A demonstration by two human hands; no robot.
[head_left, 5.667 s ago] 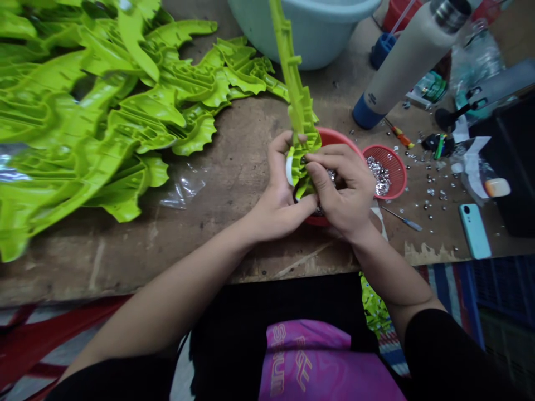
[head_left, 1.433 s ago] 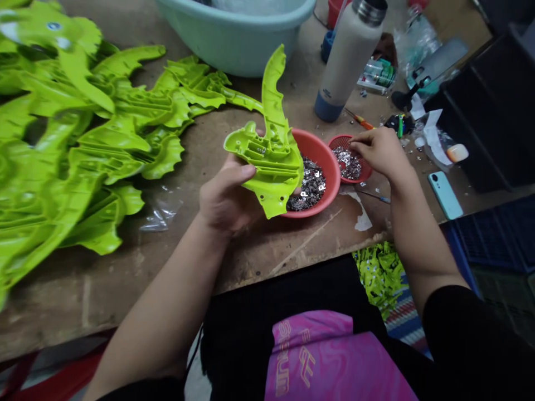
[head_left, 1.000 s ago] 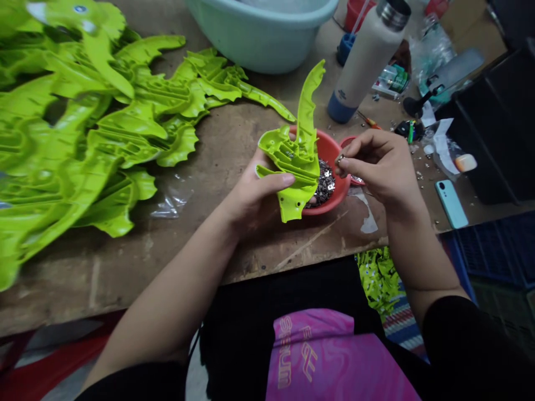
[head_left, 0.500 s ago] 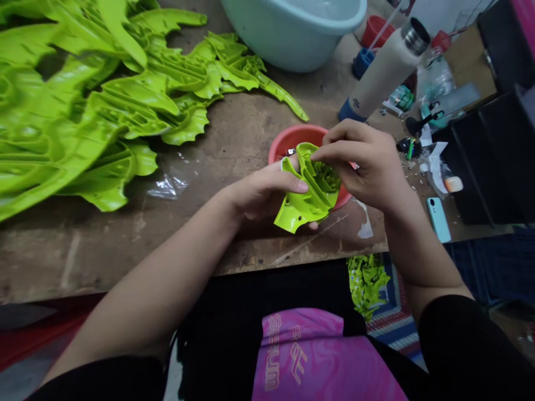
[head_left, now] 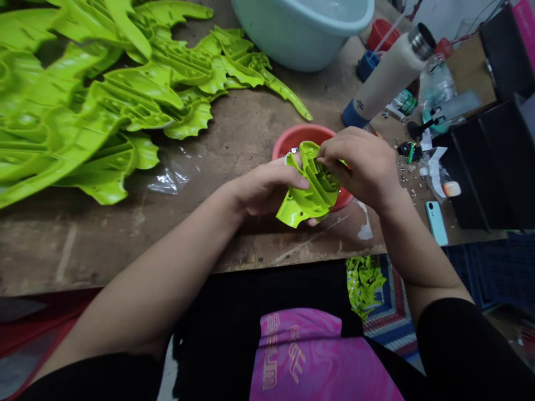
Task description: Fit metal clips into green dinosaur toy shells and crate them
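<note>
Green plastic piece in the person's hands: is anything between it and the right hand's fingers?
Nothing visible does. The right hand has its fingers directly on the lime-green plastic piece, which the left hand also holds. The red bowl lies beyond it, not between.

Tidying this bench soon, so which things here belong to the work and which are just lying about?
Work: left hand, right hand, green plastic moulding, red bowl, piled green mouldings.
Lying about: white bottle, pale blue basin, phone.
</note>
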